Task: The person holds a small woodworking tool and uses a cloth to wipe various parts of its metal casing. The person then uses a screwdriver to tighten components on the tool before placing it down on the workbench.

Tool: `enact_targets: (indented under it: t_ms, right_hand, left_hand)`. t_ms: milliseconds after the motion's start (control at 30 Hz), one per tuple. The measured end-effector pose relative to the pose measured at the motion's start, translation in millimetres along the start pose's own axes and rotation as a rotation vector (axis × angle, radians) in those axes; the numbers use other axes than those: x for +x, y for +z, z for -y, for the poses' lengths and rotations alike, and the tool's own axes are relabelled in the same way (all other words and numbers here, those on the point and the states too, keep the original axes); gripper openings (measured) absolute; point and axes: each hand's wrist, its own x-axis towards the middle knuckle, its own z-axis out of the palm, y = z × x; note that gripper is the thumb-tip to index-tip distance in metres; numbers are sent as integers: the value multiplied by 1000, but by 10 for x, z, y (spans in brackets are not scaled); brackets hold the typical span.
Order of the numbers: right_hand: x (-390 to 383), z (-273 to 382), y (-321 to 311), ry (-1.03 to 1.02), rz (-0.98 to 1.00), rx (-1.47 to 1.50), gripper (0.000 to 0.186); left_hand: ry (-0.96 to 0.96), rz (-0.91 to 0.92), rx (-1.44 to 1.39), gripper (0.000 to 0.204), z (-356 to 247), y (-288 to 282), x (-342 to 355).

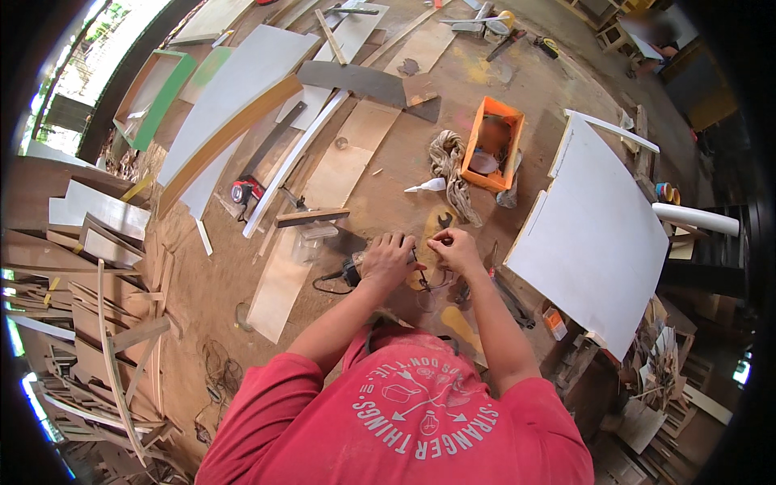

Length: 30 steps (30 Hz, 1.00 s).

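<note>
1. The left hand (388, 257) is curled over a dark power tool (350, 271), gripping it as far as can be seen; much of the body is hidden beneath the fingers. The grip probably steadies the tool on the desk (396, 170).
2. The right hand (457, 252) is closed at the fingertips, apparently pinching a small dark piece (445, 241), too small to name. A fingertip hold like this likely suits fine handling better than a full fist.
3. Both hands are near each other in front of the chest, the tool mostly under the left, perhaps so that one can brace while the other works.
4. The tool's cord (328, 278) trails out to the left, away from the right hand, which probably leaves that side free.
5. A wrench (444, 220) lies just beyond the right hand, perhaps for easy reach.
6. Farther off, a white bottle (428, 186) lies near a bundled cloth (449, 162), with the orange box (488, 179) beside it; the box's walls likely keep its small contents together.
7. A white board (590, 234) lies flat to the right, probably aside to spare the middle.
</note>
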Motion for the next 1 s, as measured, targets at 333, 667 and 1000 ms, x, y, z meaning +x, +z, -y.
enact_targets:
  t_ms: [333, 667, 1000]
  right_hand:
    - [-218, 35, 66, -437, -83, -597, 21]
    - [-139, 65, 14, -317, 4, -263, 26]
    - [84, -103, -7, 167, 251, 650, 24]
  left_hand:
    - [27, -30, -33, 63, 14, -46, -3]
    - [1, -8, -23, 63, 19, -31, -15]
    - [10, 26, -10, 67, 22, -54, 4]
